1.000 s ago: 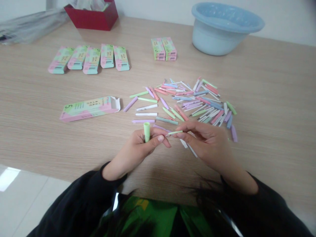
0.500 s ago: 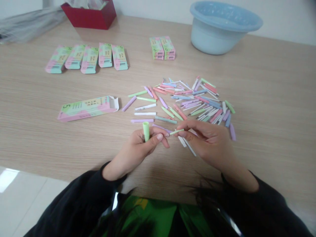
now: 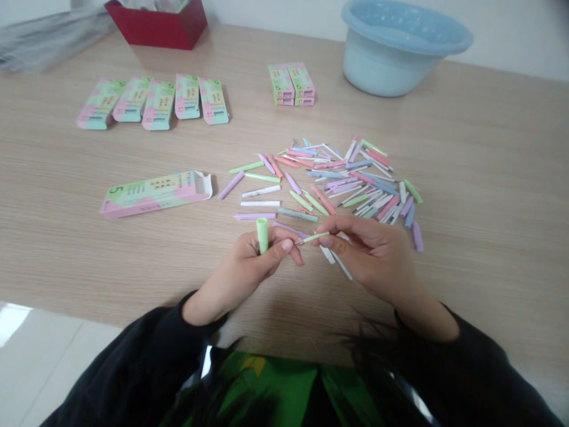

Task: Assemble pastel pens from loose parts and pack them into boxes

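Note:
Between thumb and fingers, my left hand [image 3: 262, 252] holds a light green pen barrel [image 3: 262, 235], upright with its open end up. Its fingertips also touch the tip of a thin green piece [image 3: 315, 236]. My right hand [image 3: 373, 249] pinches the other end of that thin piece, which lies nearly level between both hands. Beyond my hands spreads a loose pile of pastel pen parts and white refills [image 3: 368, 184]. A few white parts [image 3: 341, 264] lie partly under my right hand.
An open pastel box [image 3: 155, 194] lies at the left, with several similar boxes [image 3: 159, 105] behind it. Stacked small boxes [image 3: 291, 84] stand at the back centre. Along the wall are a red box [image 3: 160, 26], a plastic bag [image 3: 53, 41] and a blue basin [image 3: 382, 65].
The thin green piece and my right hand have shifted very slightly left. The whole view has also moved a little; both grips look the same.

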Action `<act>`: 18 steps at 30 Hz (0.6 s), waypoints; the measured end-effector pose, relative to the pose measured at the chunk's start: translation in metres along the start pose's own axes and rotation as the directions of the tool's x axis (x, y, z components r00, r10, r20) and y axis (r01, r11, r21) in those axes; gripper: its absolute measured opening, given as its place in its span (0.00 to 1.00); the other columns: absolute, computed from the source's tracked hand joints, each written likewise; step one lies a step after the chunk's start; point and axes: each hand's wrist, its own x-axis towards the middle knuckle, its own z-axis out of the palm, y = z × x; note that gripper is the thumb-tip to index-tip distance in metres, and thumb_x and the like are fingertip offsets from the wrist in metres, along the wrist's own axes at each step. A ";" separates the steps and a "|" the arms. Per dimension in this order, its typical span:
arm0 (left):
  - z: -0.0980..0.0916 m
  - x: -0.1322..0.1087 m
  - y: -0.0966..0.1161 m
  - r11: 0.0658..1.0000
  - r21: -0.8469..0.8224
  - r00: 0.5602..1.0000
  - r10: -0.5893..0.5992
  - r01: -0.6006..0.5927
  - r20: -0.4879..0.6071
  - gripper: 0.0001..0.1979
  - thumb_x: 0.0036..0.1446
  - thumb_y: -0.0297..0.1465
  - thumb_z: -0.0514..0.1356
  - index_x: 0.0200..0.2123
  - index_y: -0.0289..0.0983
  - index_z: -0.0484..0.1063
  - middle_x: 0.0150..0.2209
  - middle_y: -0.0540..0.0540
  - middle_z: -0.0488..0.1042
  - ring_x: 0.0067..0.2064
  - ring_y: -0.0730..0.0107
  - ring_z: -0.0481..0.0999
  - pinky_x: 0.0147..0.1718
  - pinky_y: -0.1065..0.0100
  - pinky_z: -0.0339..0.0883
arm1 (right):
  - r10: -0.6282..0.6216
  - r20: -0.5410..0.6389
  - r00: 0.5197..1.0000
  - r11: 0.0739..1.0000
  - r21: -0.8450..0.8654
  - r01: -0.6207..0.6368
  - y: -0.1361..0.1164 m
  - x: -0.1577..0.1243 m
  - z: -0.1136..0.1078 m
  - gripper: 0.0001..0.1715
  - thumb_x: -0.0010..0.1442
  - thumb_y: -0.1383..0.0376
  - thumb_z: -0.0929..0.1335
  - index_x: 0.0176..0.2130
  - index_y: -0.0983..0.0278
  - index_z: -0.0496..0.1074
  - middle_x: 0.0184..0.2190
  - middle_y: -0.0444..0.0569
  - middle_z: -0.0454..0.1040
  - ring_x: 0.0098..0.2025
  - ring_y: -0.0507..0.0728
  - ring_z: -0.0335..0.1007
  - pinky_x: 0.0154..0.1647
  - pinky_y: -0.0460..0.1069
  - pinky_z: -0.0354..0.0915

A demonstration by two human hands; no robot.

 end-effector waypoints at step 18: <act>-0.001 -0.001 -0.001 0.999 0.039 1.000 0.005 -0.006 0.023 0.17 0.67 0.41 0.60 0.31 0.34 0.76 0.18 0.58 0.53 0.20 0.77 0.50 0.19 0.70 0.44 | -0.024 0.027 0.999 0.998 -0.054 0.026 0.002 -0.002 -0.002 0.06 0.63 0.66 0.71 0.38 0.55 0.80 0.33 0.41 0.82 0.33 0.55 0.78 0.36 0.49 0.71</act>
